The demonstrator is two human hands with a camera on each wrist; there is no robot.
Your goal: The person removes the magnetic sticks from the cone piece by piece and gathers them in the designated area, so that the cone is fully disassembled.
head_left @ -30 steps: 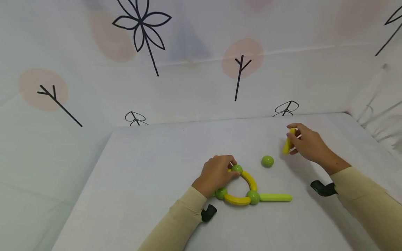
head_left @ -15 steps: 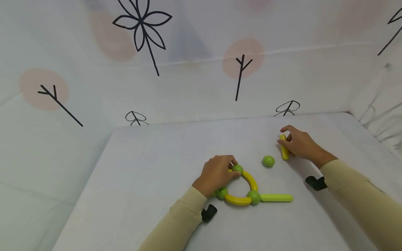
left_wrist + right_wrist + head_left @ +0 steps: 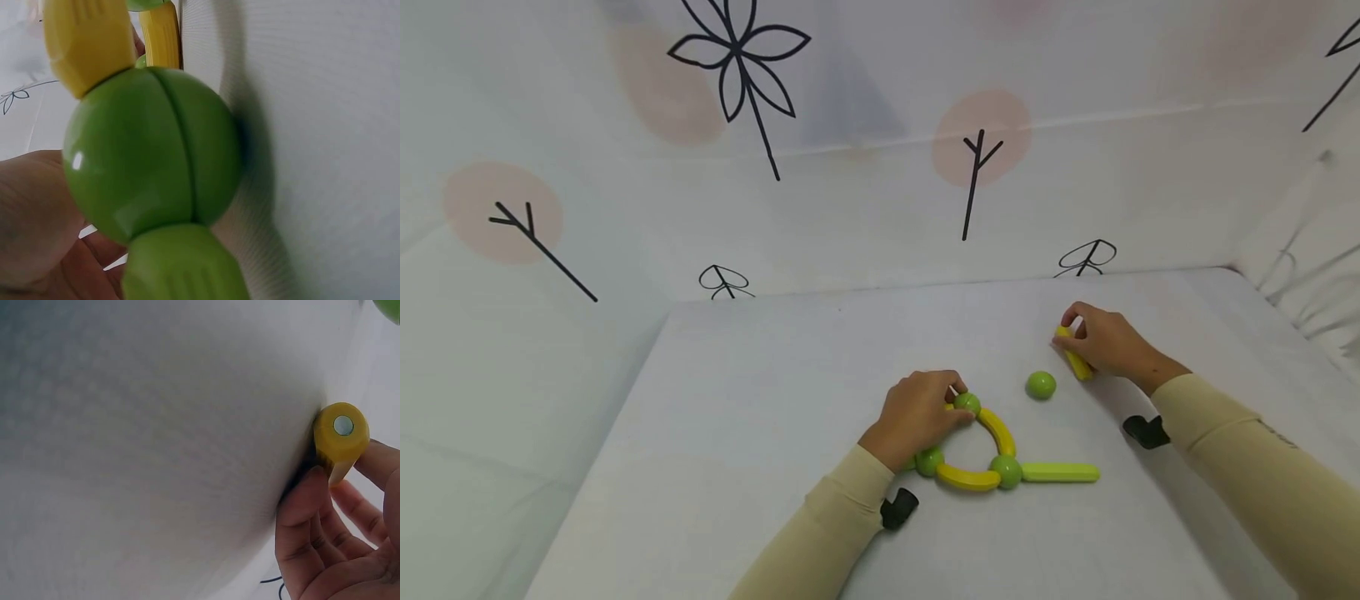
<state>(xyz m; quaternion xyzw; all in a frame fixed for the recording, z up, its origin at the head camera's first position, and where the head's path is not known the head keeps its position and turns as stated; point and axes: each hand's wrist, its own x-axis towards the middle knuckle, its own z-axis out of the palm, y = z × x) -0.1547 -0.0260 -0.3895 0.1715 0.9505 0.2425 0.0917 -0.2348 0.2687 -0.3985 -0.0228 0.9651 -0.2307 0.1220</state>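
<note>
My left hand (image 3: 919,417) pinches a green ball (image 3: 968,405) at the far side of a ring made of curved yellow rods (image 3: 968,478) and green balls. Part of the ring's left side is hidden by that hand. In the left wrist view, another green ball (image 3: 150,156) joins a yellow rod and a green rod (image 3: 184,265). On the right, my right hand (image 3: 1112,342) holds a yellow rod (image 3: 1077,362) between thumb and fingers, low over the table. The right wrist view shows a round silvery disc (image 3: 343,425) in the rod's end.
A loose green ball (image 3: 1041,385) lies between the ring and my right hand. From the ring's near-right ball (image 3: 1007,472), a straight light-green rod (image 3: 1062,472) sticks out to the right. A patterned cloth (image 3: 850,208) hangs behind the white table (image 3: 760,375).
My right hand has moved left and slightly lower, and the yellow rod has turned in its fingers, its far end now pointing left. The left hand and the ring stay in place.
</note>
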